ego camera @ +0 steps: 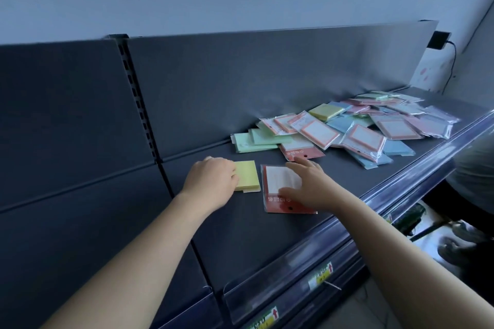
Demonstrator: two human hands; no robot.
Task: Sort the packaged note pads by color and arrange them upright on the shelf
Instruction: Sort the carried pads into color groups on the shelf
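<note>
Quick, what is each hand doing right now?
Left hand: fingers curled on the yellow pad, gripping its edge.
Right hand: open, fingers spread on the red-bordered pack.

Stretches both bare forearms forward, side by side. Curls left hand (211,179) knuckles up, fingers bent over the left edge of yellow pad (248,175). Rests right hand (307,187) palm down on red-edged pack (278,180), fingers straight and spread, thumb held apart.

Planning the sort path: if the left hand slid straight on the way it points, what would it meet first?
Past the yellow pad it holds, the left hand would likely reach the green pads first; depth is unclear.
</note>
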